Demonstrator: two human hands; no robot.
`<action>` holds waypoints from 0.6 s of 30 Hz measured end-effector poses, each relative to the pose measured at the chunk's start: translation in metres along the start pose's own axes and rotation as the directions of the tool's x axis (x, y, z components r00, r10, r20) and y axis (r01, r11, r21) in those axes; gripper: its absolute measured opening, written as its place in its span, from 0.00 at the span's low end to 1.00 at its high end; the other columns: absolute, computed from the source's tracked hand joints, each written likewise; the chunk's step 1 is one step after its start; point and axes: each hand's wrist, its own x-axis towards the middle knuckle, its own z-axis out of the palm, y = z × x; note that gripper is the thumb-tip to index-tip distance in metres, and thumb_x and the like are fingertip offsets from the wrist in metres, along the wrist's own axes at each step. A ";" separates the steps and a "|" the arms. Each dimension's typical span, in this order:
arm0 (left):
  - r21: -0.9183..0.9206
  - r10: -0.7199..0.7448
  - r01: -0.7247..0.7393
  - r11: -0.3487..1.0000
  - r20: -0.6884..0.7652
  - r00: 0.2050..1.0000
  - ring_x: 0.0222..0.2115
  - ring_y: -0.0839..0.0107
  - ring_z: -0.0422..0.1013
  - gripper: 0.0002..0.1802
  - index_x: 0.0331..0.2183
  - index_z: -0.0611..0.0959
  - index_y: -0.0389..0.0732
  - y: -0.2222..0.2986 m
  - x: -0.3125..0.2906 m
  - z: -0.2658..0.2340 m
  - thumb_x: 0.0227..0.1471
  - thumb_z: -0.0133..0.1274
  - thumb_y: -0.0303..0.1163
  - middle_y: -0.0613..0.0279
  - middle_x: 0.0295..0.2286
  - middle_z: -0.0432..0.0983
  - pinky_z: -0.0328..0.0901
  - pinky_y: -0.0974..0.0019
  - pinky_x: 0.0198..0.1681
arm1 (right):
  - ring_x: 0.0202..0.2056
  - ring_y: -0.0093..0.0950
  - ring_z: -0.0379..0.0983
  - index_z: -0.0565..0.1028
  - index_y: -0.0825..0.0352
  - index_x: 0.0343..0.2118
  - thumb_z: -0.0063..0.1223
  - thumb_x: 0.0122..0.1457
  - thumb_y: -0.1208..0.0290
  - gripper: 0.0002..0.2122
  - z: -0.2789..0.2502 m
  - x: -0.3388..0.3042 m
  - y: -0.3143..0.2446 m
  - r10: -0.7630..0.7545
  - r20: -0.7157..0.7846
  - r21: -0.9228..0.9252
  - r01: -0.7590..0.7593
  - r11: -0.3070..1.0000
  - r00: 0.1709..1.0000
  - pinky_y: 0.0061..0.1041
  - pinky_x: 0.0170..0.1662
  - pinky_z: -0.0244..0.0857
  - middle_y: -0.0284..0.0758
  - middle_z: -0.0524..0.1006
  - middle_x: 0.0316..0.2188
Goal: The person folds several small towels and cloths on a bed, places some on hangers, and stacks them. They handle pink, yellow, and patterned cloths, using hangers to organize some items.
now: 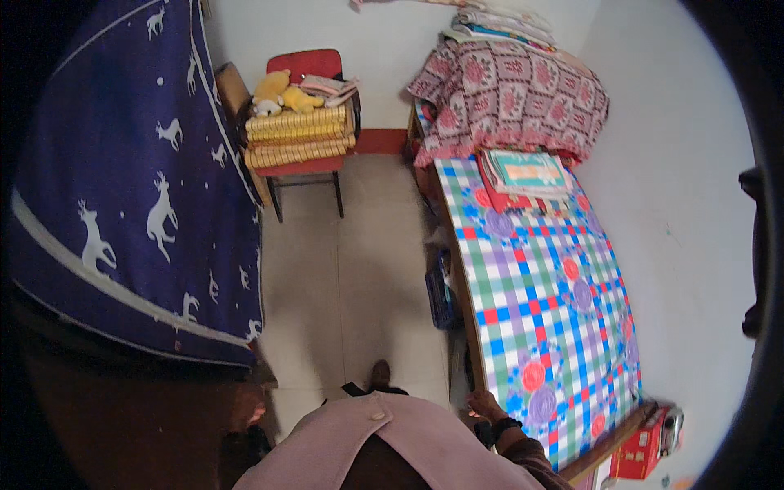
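Note:
Close to the wooden edge of the bed, my right hand (487,405) hangs with its fingers curled together. A dark band (506,425) circles that wrist. Whether anything is inside the fingers is hidden. My left hand (248,405) is low on the other side, dim and smeared beside the dark blue cloth with white deer (155,245); its fingers do not show clearly. The bed (563,286) is spread with a checked, flowered sheet in blue, red, green and white. Folded cloths (527,175) lie in a stack near its far end.
A red chair (304,62) at the back wall bears yellow striped cushions (298,135) and a yellow plush toy (282,91). A patterned pink cover (523,102) drapes a heap behind the bed. A red box (641,445) stands at the bed's near right corner. Tiled floor (359,245) runs between.

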 end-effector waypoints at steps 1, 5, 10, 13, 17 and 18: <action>-0.298 -0.105 0.149 0.943 0.159 0.982 0.30 0.71 0.66 0.16 0.34 0.73 0.35 -0.004 0.008 -0.014 0.48 0.52 0.38 0.59 0.34 0.69 0.62 0.70 0.29 | 0.31 0.31 0.75 0.76 0.64 0.25 0.51 0.47 0.69 0.06 -0.009 0.011 0.014 -0.023 -0.115 -0.024 0.021 0.999 0.993 0.31 0.31 0.69 0.37 0.76 0.27; -0.698 0.322 0.609 0.378 0.715 0.620 0.30 0.70 0.65 0.18 0.37 0.70 0.34 0.007 0.021 -0.029 0.51 0.49 0.40 0.59 0.36 0.67 0.61 0.69 0.30 | 0.27 0.28 0.75 0.76 0.62 0.26 0.52 0.47 0.65 0.07 -0.037 0.073 0.073 -0.062 -0.049 -0.068 0.058 0.996 0.997 0.28 0.32 0.69 0.32 0.77 0.23; -0.443 -0.332 0.326 0.835 0.067 0.941 0.25 0.72 0.63 0.14 0.33 0.70 0.38 0.083 0.025 0.015 0.51 0.46 0.40 0.61 0.30 0.65 0.60 0.68 0.28 | 0.26 0.25 0.76 0.76 0.59 0.22 0.52 0.48 0.64 0.06 -0.063 0.129 0.107 -0.067 -0.068 -0.179 0.054 0.982 0.995 0.27 0.26 0.68 0.29 0.77 0.22; -0.251 -0.319 0.317 0.915 0.035 0.947 0.24 0.71 0.65 0.13 0.32 0.71 0.39 0.129 0.062 0.039 0.51 0.47 0.39 0.61 0.29 0.67 0.61 0.68 0.27 | 0.27 0.27 0.76 0.76 0.61 0.23 0.50 0.50 0.64 0.07 -0.082 0.149 0.111 0.089 0.040 0.200 -0.095 0.975 0.995 0.28 0.26 0.68 0.32 0.77 0.25; -0.037 -0.236 0.237 0.971 0.048 0.971 0.24 0.71 0.67 0.11 0.31 0.73 0.39 0.182 0.148 0.039 0.50 0.47 0.38 0.60 0.28 0.69 0.63 0.68 0.26 | 0.29 0.33 0.74 0.77 0.60 0.21 0.53 0.45 0.62 0.08 -0.109 0.155 0.113 0.180 -0.009 0.260 -0.172 0.950 0.984 0.32 0.30 0.68 0.33 0.76 0.24; 0.031 -0.206 0.204 0.978 0.052 0.977 0.24 0.71 0.68 0.11 0.30 0.74 0.40 0.197 0.174 0.037 0.50 0.48 0.38 0.60 0.27 0.70 0.63 0.68 0.26 | 0.29 0.34 0.74 0.77 0.60 0.21 0.53 0.44 0.62 0.08 -0.117 0.155 0.116 0.099 -0.041 -0.015 -0.099 0.995 0.994 0.33 0.30 0.68 0.33 0.76 0.23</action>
